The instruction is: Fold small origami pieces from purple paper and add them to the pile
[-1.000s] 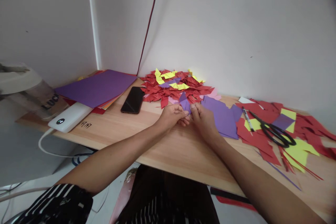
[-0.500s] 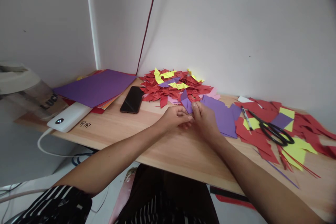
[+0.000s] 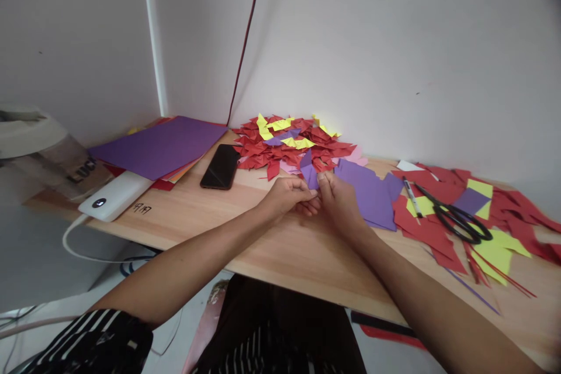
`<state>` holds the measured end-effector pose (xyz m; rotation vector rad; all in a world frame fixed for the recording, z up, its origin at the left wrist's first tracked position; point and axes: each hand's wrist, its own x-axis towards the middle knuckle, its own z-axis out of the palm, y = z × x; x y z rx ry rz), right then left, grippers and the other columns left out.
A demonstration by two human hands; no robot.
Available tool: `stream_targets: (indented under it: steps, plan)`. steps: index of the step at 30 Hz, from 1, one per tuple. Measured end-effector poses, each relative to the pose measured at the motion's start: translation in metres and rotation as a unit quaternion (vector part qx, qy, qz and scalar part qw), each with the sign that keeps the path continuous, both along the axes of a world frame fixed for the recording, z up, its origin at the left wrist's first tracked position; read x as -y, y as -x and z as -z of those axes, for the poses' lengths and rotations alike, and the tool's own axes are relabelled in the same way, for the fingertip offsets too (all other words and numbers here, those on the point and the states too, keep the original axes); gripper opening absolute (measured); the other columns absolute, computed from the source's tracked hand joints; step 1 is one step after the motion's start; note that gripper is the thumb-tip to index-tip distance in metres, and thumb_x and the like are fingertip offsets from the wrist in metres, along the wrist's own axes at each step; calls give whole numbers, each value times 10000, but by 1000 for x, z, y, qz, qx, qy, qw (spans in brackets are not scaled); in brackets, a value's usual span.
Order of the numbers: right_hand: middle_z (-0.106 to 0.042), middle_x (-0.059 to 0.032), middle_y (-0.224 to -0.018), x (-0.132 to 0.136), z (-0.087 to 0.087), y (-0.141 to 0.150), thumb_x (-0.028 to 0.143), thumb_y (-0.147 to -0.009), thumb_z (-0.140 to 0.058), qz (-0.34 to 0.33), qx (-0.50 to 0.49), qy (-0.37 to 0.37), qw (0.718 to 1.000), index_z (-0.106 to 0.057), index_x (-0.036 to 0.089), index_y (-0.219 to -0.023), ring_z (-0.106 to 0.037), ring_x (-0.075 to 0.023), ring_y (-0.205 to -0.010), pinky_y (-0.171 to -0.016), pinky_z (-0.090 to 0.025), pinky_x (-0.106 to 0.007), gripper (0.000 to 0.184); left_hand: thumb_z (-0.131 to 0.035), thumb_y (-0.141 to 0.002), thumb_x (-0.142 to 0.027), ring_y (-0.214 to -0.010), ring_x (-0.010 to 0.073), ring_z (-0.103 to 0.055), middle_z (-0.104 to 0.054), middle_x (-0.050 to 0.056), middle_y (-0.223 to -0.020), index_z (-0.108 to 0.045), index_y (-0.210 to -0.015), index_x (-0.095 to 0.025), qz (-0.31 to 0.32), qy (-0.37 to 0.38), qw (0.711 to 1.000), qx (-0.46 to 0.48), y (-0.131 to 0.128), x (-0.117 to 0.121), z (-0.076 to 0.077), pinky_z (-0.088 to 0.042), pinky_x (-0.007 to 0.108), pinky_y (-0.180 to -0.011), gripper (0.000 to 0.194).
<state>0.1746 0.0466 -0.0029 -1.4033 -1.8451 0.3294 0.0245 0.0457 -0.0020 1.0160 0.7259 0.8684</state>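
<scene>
A small folded piece of purple paper (image 3: 309, 170) stands up between my two hands, its lower part hidden by the fingers. My left hand (image 3: 287, 196) pinches its lower edge with thumb and forefinger. With thumb and curled fingers, my right hand (image 3: 335, 193) grips its right side. Just behind lies a heap of folded red paper shapes (image 3: 258, 158), with several yellow ones and a purple one on top. Flat purple paper sheets (image 3: 372, 196) lie beside my right hand on the wooden table (image 3: 280, 251).
To the right, black-handled scissors (image 3: 458, 219) and a pen (image 3: 411, 196) rest on red and yellow scraps (image 3: 432, 239). At left are a phone (image 3: 220, 166), a white power bank (image 3: 116, 196) with a cable, a stack topped by purple paper (image 3: 164, 143) and a clear jug (image 3: 52, 158).
My left fingers have closed in more on the purple paper's lower edge. The paper has shifted very slightly left; the things on the table stay as they were.
</scene>
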Motion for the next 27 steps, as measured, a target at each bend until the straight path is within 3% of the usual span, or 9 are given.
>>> stream_targets:
  steps: [5,10,16,20,27]
  plan:
    - [-399,33,-529,1,-3,-3,383,-948,-324,-2,17,-12,1000,-327,245,-632,-384,-146,-506,-527,-297,-285,344,-801,-699,-333,-588,144,-678,-707,99,-718,-525,-712,-102,43,5,999,-8,3,0,-5,-553,238,-536,360]
    - [-410,22,-534,3,-8,-5,389,-959,-315,-22,27,-18,999,-337,243,-627,-400,-155,-521,-542,-308,-292,363,-734,-773,-362,-601,136,-669,-691,70,-733,-521,-773,-122,-22,-34,999,-21,7,-2,-9,-533,211,-495,321]
    - [-452,14,-572,3,-6,-2,389,-952,-329,-37,22,-3,999,-360,233,-640,-427,-149,-545,-559,-318,-280,350,-641,-832,-188,-549,121,-651,-677,68,-655,-534,-700,-109,-75,-21,997,-22,5,-5,-7,-522,199,-494,188]
    - [-527,12,-622,4,-6,-2,359,-941,-394,-20,0,-2,1000,-478,220,-741,-476,-144,-569,-574,-344,-267,258,-582,-817,-69,-526,130,-655,-695,78,-659,-598,-768,-82,-79,27,996,-38,2,-2,-12,-513,202,-468,53]
    - [-561,22,-644,7,-8,-2,357,-918,-475,-35,-57,1,998,-516,215,-867,-520,-135,-555,-583,-390,-263,156,-602,-794,-80,-575,143,-683,-714,97,-684,-644,-803,-67,-66,56,996,-3,5,-3,-13,-538,209,-514,45]
